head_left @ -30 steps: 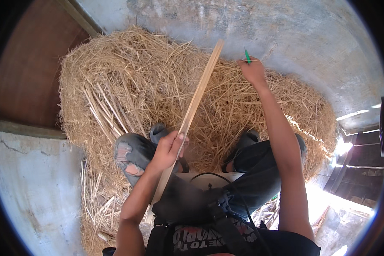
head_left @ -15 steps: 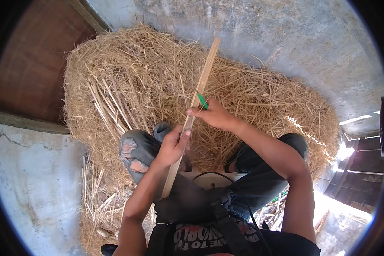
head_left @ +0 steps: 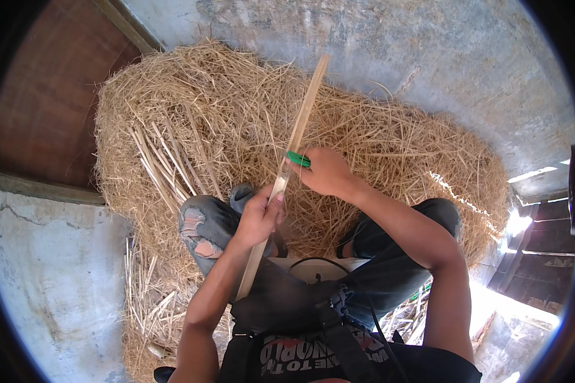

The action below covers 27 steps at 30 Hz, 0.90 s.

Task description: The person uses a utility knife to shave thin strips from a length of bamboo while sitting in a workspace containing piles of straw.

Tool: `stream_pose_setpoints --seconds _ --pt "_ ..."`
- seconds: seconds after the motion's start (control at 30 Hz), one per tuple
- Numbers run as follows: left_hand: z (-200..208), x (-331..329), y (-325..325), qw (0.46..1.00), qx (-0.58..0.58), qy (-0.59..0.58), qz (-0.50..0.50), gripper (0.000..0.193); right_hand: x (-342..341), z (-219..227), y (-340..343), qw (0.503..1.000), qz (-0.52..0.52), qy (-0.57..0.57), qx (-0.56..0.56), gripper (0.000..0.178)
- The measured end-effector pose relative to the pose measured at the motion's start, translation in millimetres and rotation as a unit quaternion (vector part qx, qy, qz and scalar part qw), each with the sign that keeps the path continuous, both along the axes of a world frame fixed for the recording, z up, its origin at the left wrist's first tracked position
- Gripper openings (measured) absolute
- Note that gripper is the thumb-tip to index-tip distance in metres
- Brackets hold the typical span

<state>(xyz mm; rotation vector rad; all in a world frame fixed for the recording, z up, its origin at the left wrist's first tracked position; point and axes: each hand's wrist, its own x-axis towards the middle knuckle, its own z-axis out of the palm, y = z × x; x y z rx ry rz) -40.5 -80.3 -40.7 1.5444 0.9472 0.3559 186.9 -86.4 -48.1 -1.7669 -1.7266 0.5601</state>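
A long pale bamboo strip [head_left: 306, 108] slants from my lap up toward the wall, its lower end lying against my dark clothing. My left hand [head_left: 262, 214] is closed round its lower half, thumb on top. Higher up, my right hand [head_left: 324, 171] grips a small green-handled knife [head_left: 298, 159], held across the strip. The knife's front end meets the strip, but its blade is hard to make out. A lighter patch shows on the strip between my two hands.
A broad heap of straw [head_left: 390, 134] lies ahead, against a grey wall [head_left: 396, 45]. Several thin sticks [head_left: 166, 159] rest on the straw beyond my left knee [head_left: 201, 223]. More sticks [head_left: 147, 300] lie lower left. A brown panel [head_left: 57, 96] stands at the far left.
My right hand has turned, and the knife has moved down the bamboo strip toward my left hand, now lying more level. My left hand keeps its hold in nearly the same place.
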Motion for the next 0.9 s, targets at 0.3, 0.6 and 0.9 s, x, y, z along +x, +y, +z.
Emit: stream_pose_setpoints --seconds 0.3,0.6,0.9 --pt "5 2 -3 1.000 -0.005 -0.003 -0.011 0.029 26 27 18 0.983 -0.077 0.143 -0.081 0.057" --pt "6 3 -9 0.998 0.007 -0.048 -0.030 0.042 68 33 41 0.947 -0.186 0.241 -0.106 0.055" --pt "34 -4 -24 0.995 0.101 -0.008 0.007 0.046 93 71 47 0.903 -0.225 0.361 -0.054 0.053"
